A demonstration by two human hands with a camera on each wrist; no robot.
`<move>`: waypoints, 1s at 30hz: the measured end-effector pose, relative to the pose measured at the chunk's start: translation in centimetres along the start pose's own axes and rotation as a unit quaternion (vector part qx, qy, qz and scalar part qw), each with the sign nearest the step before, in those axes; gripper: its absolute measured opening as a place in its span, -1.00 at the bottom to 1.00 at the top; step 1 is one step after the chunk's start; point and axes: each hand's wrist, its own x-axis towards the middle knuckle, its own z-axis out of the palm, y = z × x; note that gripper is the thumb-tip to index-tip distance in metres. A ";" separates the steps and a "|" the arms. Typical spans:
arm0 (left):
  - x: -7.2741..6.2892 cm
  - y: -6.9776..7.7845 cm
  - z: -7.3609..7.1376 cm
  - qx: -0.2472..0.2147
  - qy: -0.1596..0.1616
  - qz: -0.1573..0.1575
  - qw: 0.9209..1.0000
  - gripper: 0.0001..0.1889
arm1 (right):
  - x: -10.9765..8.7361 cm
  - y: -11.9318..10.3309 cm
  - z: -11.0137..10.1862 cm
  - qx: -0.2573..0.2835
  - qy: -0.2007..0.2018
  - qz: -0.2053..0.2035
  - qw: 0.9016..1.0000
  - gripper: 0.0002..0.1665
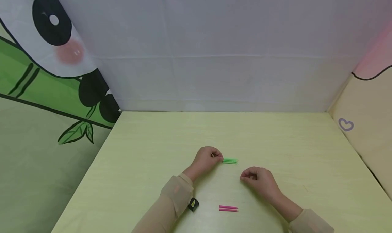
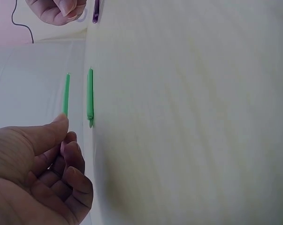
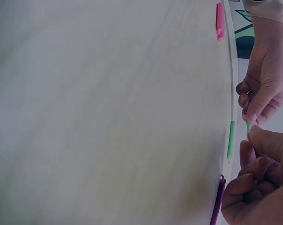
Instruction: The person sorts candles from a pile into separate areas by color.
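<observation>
Between thumb and fingertip, my left hand (image 1: 208, 160) pinches a thin green stick (image 2: 66, 95) with a narrow tip. It is upright in the left wrist view, its lower end hidden by the thumb. Several matching green sticks (image 1: 230, 161) lie side by side on the table, right at the left fingertips in the head view. To the right and nearer, my right hand (image 1: 260, 183) hovers low with curled fingers and thumb tip against the index finger; nothing shows in its pinch. A purple stick (image 3: 217, 199) lies beside this hand in the right wrist view.
Two pink sticks (image 1: 228, 208) lie parallel on the pale wooden table (image 1: 147, 141) nearer the front. A small black tag (image 1: 193, 204) shows by the left sleeve. A white cloth wall (image 1: 214, 76) rises at the back, with printed panels at both sides.
</observation>
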 end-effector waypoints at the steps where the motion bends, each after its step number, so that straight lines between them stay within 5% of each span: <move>1: -0.1 -0.1 0.0 0.002 0.000 -0.002 1.000 -0.90 | -0.2 0.0 0.2 0.000 0.001 0.001 1.000 -0.90; 30: -3.0 -1.5 -0.8 0.000 -0.026 0.020 0.999 -0.90 | -4.8 -1.1 4.3 0.021 0.024 0.001 1.000 -0.92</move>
